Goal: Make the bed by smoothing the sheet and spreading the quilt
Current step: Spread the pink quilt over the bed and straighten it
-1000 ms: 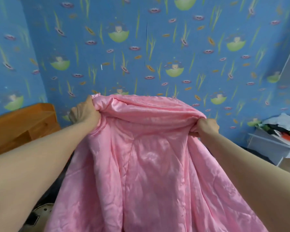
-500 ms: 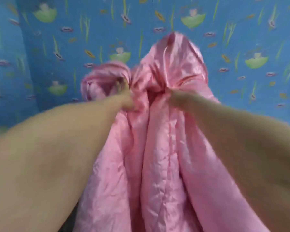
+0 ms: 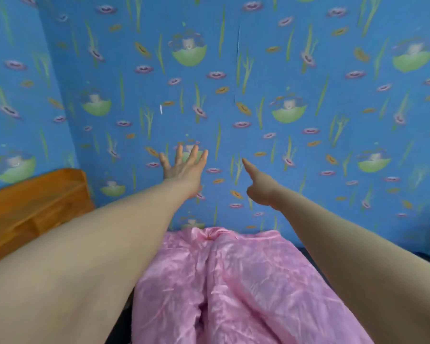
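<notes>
A shiny pink quilt (image 3: pixel 243 281) lies crumpled in a long heap on the bed, its far end against the blue wall. Both my arms stretch out above it toward the wall. My left hand (image 3: pixel 184 167) is spread with straight fingers and holds nothing. My right hand (image 3: pixel 257 184) is in the air to its right, seen edge-on, with one finger extended; it holds nothing. Neither hand touches the quilt. The sheet is hidden under the quilt.
An orange wooden headboard (image 3: pixel 35 209) stands at the left. Blue patterned wallpaper (image 3: pixel 233 83) covers the wall just beyond the bed. A dark strip of the bed (image 3: pixel 315 259) shows to the right of the quilt.
Both hands gripped the quilt's top edge, swung it up and forward, then let go. The quilt has dropped onto the bed and the hands are now empty above it.
</notes>
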Demonstrator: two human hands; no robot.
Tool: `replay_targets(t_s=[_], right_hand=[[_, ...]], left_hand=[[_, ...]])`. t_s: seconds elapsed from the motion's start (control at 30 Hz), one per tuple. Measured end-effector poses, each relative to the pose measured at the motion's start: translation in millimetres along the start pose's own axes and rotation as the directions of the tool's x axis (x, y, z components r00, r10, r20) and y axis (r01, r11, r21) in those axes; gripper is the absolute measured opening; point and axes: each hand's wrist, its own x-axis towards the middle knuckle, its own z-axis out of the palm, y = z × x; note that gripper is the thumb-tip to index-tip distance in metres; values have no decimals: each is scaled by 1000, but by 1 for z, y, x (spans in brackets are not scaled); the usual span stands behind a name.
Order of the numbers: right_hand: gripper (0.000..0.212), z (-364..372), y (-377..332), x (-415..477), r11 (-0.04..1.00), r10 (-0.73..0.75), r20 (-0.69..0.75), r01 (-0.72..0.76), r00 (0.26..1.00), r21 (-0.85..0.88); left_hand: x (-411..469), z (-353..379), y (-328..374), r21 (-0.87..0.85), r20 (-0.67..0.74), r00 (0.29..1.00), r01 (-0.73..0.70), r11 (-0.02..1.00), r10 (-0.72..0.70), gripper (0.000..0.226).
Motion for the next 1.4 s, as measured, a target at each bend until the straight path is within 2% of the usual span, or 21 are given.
replay_targets(t_s=[0.1, 0.23, 0.43, 0.6, 0.8, 1.0, 1.13, 1.4], right_hand=[[80, -4, -7, -24, 1000, 14, -23, -14, 1000, 2], [81, -14, -26, -68, 999, 36, -30, -36, 999, -1], [78, -26, -66, -168, 998, 29, -51, -32, 998, -54], [78, -37, -105, -262, 999, 46, -110, -47, 993, -5], [78, -55, -135, -344, 993, 18, -213, 8, 977, 120], [77, -55, -137, -386, 994, 56, -197, -37, 979, 99], [75, -37, -128, -400, 996, 84, -128, -78, 988, 47], [77, 22, -93, -441, 988, 144, -2, -144, 990, 55]], left_hand=[[-21, -12, -5, 15, -4, 1000, 1, 1000, -1, 100], [-66, -38, -10, 35, -7, 999, -33, 999, 34, 91], [-161, -84, -20, 24, -57, 995, -77, 997, 78, 88], [-247, -123, -28, -68, -114, 988, -114, 991, 106, 86], [-314, -156, -10, -228, -206, 966, -204, 952, 158, 84], [-352, -147, 2, -265, -156, 971, -217, 940, 180, 82], [-372, -130, 7, -237, -93, 975, -221, 946, 204, 81], [-420, -65, 14, -175, 50, 973, -212, 962, 223, 81]])
